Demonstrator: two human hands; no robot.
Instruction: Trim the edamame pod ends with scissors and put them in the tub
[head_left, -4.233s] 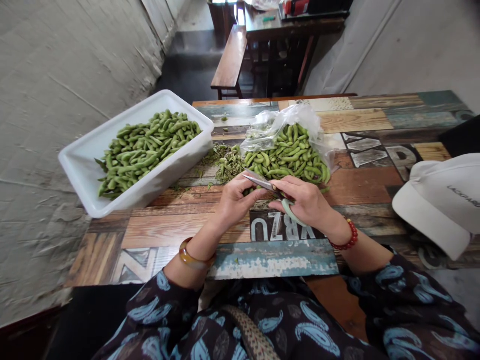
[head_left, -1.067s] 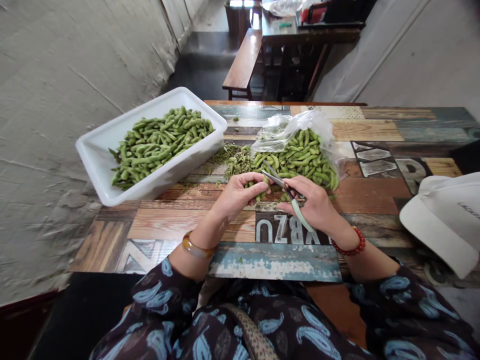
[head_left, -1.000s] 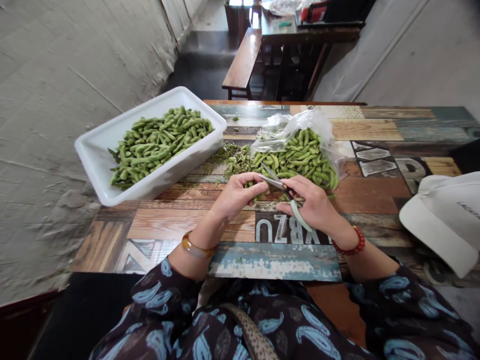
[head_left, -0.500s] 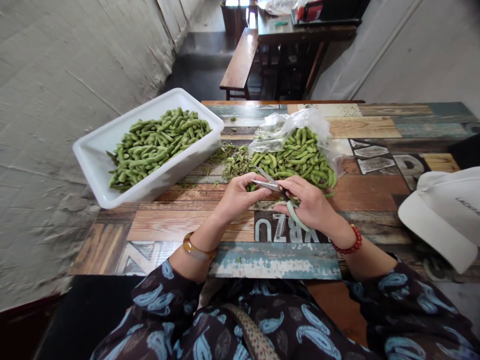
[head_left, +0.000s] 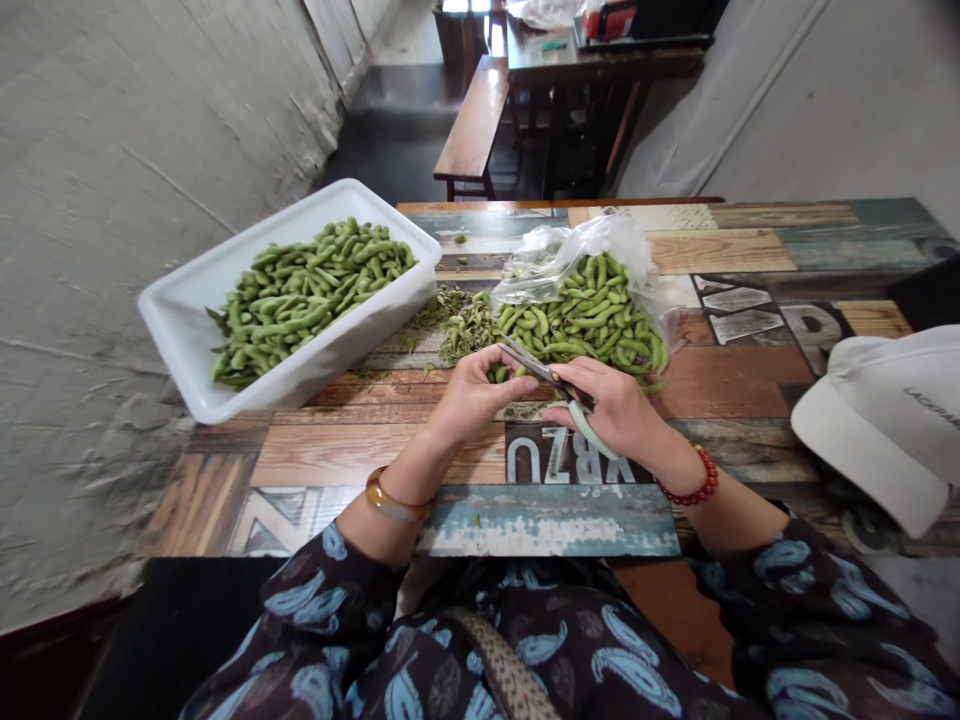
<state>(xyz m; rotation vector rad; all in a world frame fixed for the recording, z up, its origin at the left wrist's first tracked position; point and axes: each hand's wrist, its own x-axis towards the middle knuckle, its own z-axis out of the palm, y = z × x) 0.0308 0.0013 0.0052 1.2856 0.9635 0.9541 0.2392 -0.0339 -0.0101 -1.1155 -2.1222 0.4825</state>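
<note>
Green bean pods show between the thumb and fingers of my left hand. My right hand grips scissors with pale green handles; their blades point up and left, beside the pods in my left hand, and look closed. Beyond my hands a heap of green pods spills from a clear plastic bag. Small trimmings lie to the left of that heap. Many pods fill much of a white tub at the left.
A white cap rests at the right of the patterned wooden table. A rough grey wall runs along the left. Farther off stand a bench and another table.
The scissor blades have gone from spread apart to closed together. The view has shifted slightly, and both hands stay in nearly the same place.
</note>
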